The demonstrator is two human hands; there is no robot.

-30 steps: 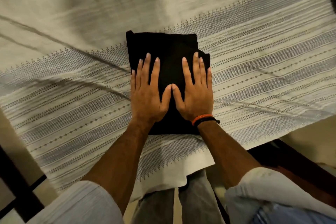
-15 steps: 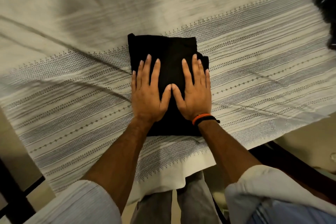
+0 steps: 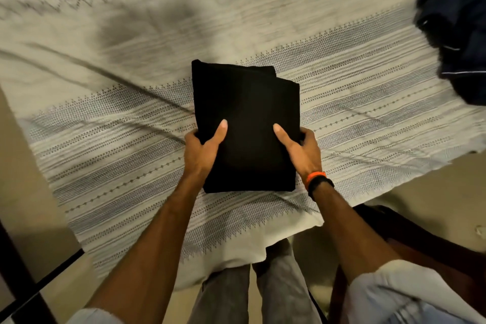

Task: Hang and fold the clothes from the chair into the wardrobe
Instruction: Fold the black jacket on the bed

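Black folded garment (image 3: 247, 126) is grasped at both side edges: the left hand (image 3: 201, 151) and the right hand (image 3: 302, 151) each lay a thumb on top while the fingers curl under the fabric. It sits over the striped woven bedsheet (image 3: 368, 102), close to the near edge; whether it is already off the cloth I cannot tell. Folding looks finished, so the step in hand seems to be picking the bundle up. Next it must be carried level to the wardrobe, which is out of view, without the layers slipping. A dark blue garment (image 3: 457, 29) lies crumpled at the far right, likely waiting its turn.
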